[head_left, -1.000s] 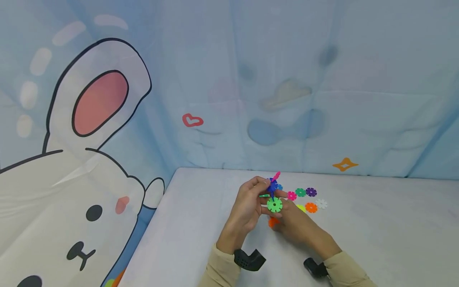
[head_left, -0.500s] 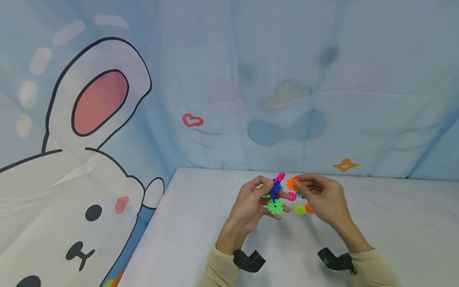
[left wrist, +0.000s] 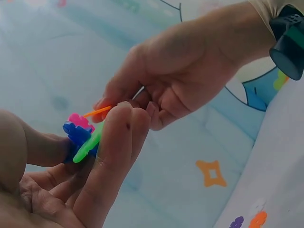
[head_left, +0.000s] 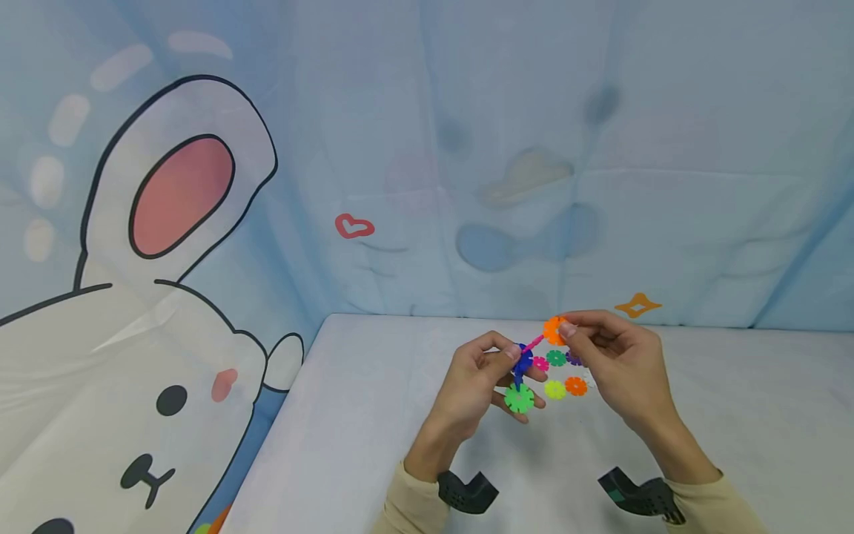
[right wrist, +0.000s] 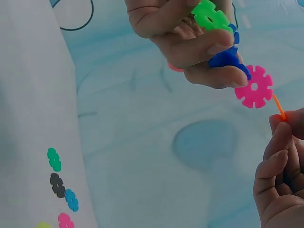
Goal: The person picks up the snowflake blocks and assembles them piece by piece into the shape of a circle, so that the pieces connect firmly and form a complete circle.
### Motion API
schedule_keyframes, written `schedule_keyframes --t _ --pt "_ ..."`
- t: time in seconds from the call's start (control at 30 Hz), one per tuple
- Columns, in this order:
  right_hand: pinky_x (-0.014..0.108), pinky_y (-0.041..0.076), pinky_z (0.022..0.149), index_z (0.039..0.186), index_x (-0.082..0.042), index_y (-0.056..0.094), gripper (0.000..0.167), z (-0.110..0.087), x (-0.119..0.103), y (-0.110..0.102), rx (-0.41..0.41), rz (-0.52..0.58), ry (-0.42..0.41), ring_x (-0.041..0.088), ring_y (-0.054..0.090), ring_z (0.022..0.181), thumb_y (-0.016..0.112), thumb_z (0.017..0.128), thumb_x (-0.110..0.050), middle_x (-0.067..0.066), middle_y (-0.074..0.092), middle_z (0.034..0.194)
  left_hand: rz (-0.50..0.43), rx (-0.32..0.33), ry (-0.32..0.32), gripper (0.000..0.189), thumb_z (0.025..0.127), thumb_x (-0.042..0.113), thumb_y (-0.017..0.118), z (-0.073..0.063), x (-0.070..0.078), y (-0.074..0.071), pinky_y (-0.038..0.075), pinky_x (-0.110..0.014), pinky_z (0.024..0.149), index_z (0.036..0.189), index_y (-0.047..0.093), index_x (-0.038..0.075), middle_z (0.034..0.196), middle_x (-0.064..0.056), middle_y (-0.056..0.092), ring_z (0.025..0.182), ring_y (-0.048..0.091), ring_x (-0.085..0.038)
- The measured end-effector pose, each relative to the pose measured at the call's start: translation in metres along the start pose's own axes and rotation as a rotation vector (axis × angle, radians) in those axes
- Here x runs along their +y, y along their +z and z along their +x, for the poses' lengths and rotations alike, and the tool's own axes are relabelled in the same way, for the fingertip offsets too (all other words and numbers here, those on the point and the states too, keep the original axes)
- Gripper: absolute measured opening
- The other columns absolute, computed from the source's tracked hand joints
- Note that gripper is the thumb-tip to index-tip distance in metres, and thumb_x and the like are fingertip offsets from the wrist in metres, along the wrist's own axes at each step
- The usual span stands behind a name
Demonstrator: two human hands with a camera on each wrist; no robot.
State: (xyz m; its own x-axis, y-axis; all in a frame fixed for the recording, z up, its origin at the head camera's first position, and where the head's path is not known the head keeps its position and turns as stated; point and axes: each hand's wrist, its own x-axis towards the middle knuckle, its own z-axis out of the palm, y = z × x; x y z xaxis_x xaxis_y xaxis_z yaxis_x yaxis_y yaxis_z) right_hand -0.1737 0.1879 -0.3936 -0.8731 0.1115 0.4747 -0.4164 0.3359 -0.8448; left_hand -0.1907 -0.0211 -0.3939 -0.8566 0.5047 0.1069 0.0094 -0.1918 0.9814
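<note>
My left hand grips a cluster of joined, notched plastic snowflake discs, thumb and fingers around the blue disc. A light green disc hangs at its lower end, and a pink disc sticks out at the upper end. My right hand pinches an orange disc between thumb and fingers. Seen edge-on in the right wrist view, the orange disc meets the pink disc's rim. Part of the blue section is hidden behind left-hand fingers.
Loose discs lie on the white table behind the hands: green, yellow, another orange one and several more. Black and light blue discs show in the right wrist view. A printed blue curtain stands behind the table.
My right hand has brought the orange disc from below the left hand up and right, then to the pink disc's edge. My left hand has shifted slightly right with the cluster.
</note>
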Motion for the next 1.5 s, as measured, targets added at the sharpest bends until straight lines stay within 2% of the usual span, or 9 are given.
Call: schedule_keyframes --t 0.23,0.47,0.57,0.77,0.83,0.97,1.1,1.33,1.5 --pt "0.014 0.058 0.069 0.118 0.0 0.074 0.018 -0.001 -0.004 -0.002 0.009 -0.001 -0.04 0.007 0.066 0.072 0.07 0.101 -0.004 -0.011 0.069 0.086 0.09 -0.021 0.06 0.024 0.113 0.019 0.051 -0.002 0.004 0.001 0.064 -0.036 0.054 0.109 0.055 -0.004 0.109 -0.041 0.07 0.072 0.081 -0.023" --pt "0.015 0.059 0.071 0.119 -0.001 0.074 0.019 -0.002 -0.007 -0.004 -0.007 0.01 -0.055 0.007 0.067 0.072 0.071 0.1 -0.002 -0.012 0.072 0.091 0.209 0.003 0.152 0.022 0.112 0.016 0.053 -0.008 0.009 0.007 0.064 -0.036 0.053 0.11 0.058 -0.005 0.105 -0.035 0.074 0.078 0.075 -0.054" --pt "0.015 0.06 0.071 0.117 -0.001 0.074 0.018 -0.001 -0.009 -0.005 -0.019 0.017 -0.067 0.008 0.067 0.073 0.071 0.1 0.0 -0.012 0.073 0.091 0.286 0.039 0.212 0.02 0.112 0.017 0.055 -0.011 0.013 0.011 0.063 -0.034 0.053 0.109 0.06 -0.002 0.103 -0.028 0.076 0.074 0.077 -0.046" --pt "0.014 0.059 0.072 0.112 0.001 0.073 0.016 -0.002 -0.012 -0.007 -0.015 0.026 -0.105 0.007 0.067 0.073 0.07 0.097 0.006 -0.009 0.071 0.089 0.358 0.103 0.274 0.018 0.11 0.019 0.059 -0.015 0.015 0.017 0.062 -0.03 0.053 0.104 0.062 0.002 0.103 -0.021 0.078 0.067 0.075 -0.004" --pt "0.013 0.059 0.072 0.11 0.002 0.073 0.016 -0.003 -0.013 -0.007 -0.004 0.031 -0.12 0.007 0.068 0.074 0.071 0.095 0.009 -0.007 0.071 0.089 0.375 0.108 0.296 0.019 0.11 0.019 0.059 -0.014 0.013 0.019 0.062 -0.031 0.052 0.103 0.062 0.002 0.102 -0.021 0.079 0.068 0.076 -0.004" --pt "0.013 0.059 0.072 0.107 0.004 0.073 0.016 -0.005 -0.015 -0.005 0.022 0.051 -0.141 0.006 0.069 0.073 0.072 0.093 0.012 -0.003 0.074 0.09 0.388 0.108 0.332 0.021 0.11 0.019 0.058 -0.013 0.011 0.02 0.063 -0.034 0.051 0.101 0.062 0.001 0.102 -0.023 0.079 0.07 0.079 -0.024" --pt "0.013 0.06 0.072 0.103 0.004 0.074 0.011 -0.006 -0.015 -0.001 0.039 0.071 -0.139 0.005 0.071 0.073 0.074 0.093 0.008 -0.001 0.076 0.09 0.387 0.117 0.321 0.02 0.11 0.018 0.057 -0.013 0.009 0.02 0.062 -0.034 0.051 0.101 0.061 0.001 0.102 -0.022 0.079 0.071 0.079 -0.027" --pt "0.012 0.059 0.069 0.105 0.004 0.076 0.014 -0.006 -0.014 0.006 0.097 0.066 -0.083 0.006 0.069 0.069 0.076 0.092 0.01 -0.009 0.074 0.086 0.326 0.1 0.243 0.018 0.113 0.018 0.05 -0.01 0.006 0.022 0.064 -0.034 0.055 0.108 0.054 0.0 0.101 -0.024 0.077 0.068 0.077 -0.007" --pt "0.01 0.058 0.076 0.107 0.001 0.079 0.016 -0.006 -0.009 0.015 0.138 0.039 -0.036 0.0 0.073 0.08 0.08 0.091 0.004 -0.018 0.075 0.092 0.22 0.132 0.129 0.016 0.112 0.017 0.045 -0.004 0.003 0.021 0.065 -0.03 0.061 0.122 0.047 0.005 0.098 -0.029 0.077 0.071 0.08 -0.032"
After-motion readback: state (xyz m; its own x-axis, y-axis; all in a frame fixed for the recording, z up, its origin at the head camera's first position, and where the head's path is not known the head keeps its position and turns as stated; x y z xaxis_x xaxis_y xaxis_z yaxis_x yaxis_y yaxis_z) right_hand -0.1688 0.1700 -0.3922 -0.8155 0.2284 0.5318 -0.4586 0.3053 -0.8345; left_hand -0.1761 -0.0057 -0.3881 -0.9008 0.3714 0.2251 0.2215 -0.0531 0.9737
